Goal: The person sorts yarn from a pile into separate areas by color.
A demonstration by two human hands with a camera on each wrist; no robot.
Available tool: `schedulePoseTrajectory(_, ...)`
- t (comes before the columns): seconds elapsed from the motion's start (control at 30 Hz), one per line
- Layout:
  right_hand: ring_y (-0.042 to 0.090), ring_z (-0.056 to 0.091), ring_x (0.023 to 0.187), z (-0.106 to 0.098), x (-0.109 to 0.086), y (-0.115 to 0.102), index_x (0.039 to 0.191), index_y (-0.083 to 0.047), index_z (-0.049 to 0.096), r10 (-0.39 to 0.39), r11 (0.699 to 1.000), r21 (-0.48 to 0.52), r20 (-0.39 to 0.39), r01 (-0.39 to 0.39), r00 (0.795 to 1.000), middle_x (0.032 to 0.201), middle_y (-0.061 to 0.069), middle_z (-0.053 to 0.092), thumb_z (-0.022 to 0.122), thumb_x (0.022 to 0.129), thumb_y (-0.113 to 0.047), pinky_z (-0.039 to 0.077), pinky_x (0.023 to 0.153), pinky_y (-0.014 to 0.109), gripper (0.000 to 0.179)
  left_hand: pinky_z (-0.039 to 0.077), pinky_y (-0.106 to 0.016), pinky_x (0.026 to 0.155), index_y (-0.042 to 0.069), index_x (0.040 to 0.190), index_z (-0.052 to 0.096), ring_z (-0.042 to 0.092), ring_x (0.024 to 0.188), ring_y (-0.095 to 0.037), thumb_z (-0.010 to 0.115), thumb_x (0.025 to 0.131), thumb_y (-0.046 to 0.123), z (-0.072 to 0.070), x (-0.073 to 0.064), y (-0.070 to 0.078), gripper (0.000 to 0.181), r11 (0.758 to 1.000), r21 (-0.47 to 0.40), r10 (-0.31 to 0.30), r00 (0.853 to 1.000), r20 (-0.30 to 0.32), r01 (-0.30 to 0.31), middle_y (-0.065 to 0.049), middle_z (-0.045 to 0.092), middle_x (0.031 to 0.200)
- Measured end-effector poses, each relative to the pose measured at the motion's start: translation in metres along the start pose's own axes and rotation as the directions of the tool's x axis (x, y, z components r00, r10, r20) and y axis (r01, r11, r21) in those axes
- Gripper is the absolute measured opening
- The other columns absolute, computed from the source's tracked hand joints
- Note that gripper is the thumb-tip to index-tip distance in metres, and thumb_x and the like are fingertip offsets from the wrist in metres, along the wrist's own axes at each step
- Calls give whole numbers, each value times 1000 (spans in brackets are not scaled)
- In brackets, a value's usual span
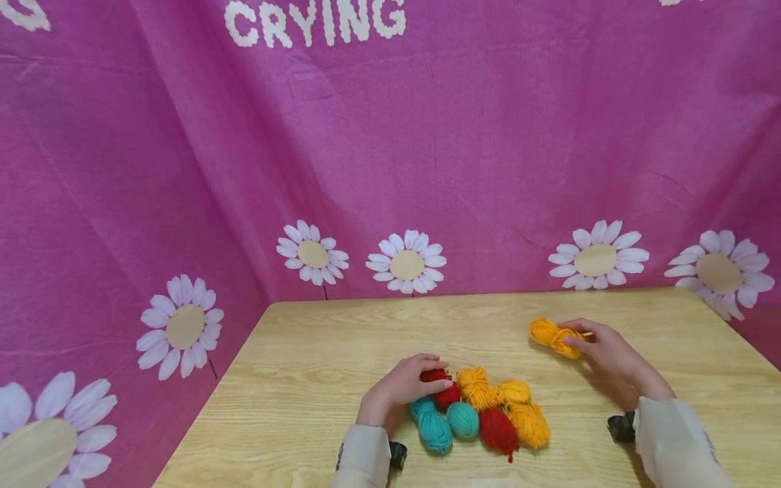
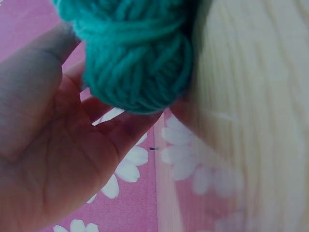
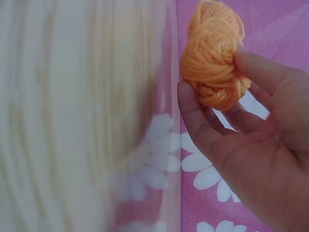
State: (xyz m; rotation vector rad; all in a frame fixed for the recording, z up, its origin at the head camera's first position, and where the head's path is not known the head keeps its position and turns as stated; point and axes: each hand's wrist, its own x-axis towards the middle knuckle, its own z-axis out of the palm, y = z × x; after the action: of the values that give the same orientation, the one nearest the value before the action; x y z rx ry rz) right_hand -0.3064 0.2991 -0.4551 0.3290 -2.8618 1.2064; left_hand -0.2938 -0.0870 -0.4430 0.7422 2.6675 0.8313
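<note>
My right hand (image 1: pixel 604 349) pinches a yellow-orange yarn skein (image 1: pixel 552 337) at its right end, over the right part of the table. In the right wrist view, thumb and fingers hold that skein (image 3: pixel 215 58) from both sides. My left hand (image 1: pixel 407 381) curls over a dark red yarn ball (image 1: pixel 448 395) at the left of a cluster, thumb on its near side. A teal skein (image 1: pixel 433 427) lies just below this hand. The teal yarn (image 2: pixel 137 63) hides the left fingertips and the red ball in the left wrist view.
Beside the left hand sit a round teal ball (image 1: pixel 462 420), another red ball (image 1: pixel 498 432) with a loose end, and yellow skeins (image 1: pixel 478 388) packed close together. The wooden table (image 1: pixel 317 352) meets a pink cloth (image 1: pixel 488 169) with daisies behind and at the left.
</note>
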Motion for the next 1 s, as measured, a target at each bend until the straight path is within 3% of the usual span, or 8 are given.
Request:
schedulePoseTrajectory(0.13, 26, 57, 104, -2, -2, 6, 132, -1, 57, -9, 999, -34, -22, 9, 1000, 130, 25, 59, 57, 99, -30, 48, 80, 20, 44, 38, -46, 114, 14, 138, 57, 44, 137, -29, 63, 95, 38, 1, -1, -1, 50, 1000, -18, 1, 1000, 0, -1, -9, 49, 148)
schedulePoseTrajectory(0.27, 29, 56, 107, -5, -2, 11, 132, -1, 56, -4, 1000, -31, -23, 3, 1000, 131, 25, 58, 57, 99, -31, 45, 77, 12, 45, 38, -47, 114, 13, 138, 57, 44, 137, -29, 63, 95, 38, 1, -2, 0, 50, 1000, -27, -5, 1000, 2, 5, -9, 49, 148)
schedulePoseTrajectory(0.4, 32, 57, 108, -7, -3, 14, 133, 0, 56, -1, 999, -44, -28, 0, 1000, 131, 26, 58, 56, 100, -31, 47, 79, 17, 45, 38, -47, 114, 13, 139, 57, 43, 138, -29, 63, 95, 38, 1, -2, 0, 51, 1000, -31, -6, 1000, 1, 6, -9, 49, 148)
schedulePoseTrajectory(0.57, 35, 53, 111, -10, -5, 16, 137, -1, 51, 69, 998, 10, 2, -69, 998, 136, 27, 52, 52, 101, -37, 48, 89, 39, 51, 38, -47, 114, 14, 138, 57, 43, 138, -29, 62, 95, 39, 1, -1, -1, 50, 999, -32, -3, 1000, -1, 3, -8, 49, 148)
schedulePoseTrajectory(0.77, 36, 55, 109, -13, -7, 19, 136, 1, 52, 55, 998, -31, -21, -56, 998, 134, 30, 54, 51, 102, -36, 50, 88, 42, 51, 39, -46, 114, 16, 138, 57, 44, 137, -28, 63, 94, 40, 1, -1, -2, 50, 999, -31, -12, 1000, -3, 12, -7, 49, 148)
schedulePoseTrajectory(0.87, 37, 53, 113, -15, -8, 20, 138, 1, 49, 79, 997, 5, -5, -79, 997, 138, 30, 50, 49, 102, -39, 48, 91, 45, 54, 39, -46, 114, 16, 138, 58, 44, 137, -28, 63, 94, 40, 1, -1, -3, 50, 1000, -26, -10, 1000, -7, 10, -7, 50, 148)
schedulePoseTrajectory(1.0, 36, 51, 115, -18, -8, 25, 140, 1, 47, 100, 995, 26, 5, -100, 995, 141, 30, 47, 46, 103, -41, 49, 90, 40, 56, 39, -46, 114, 16, 138, 57, 44, 137, -28, 62, 95, 40, 0, -1, -3, 50, 1000, -21, -4, 1000, -6, 3, -8, 50, 148)
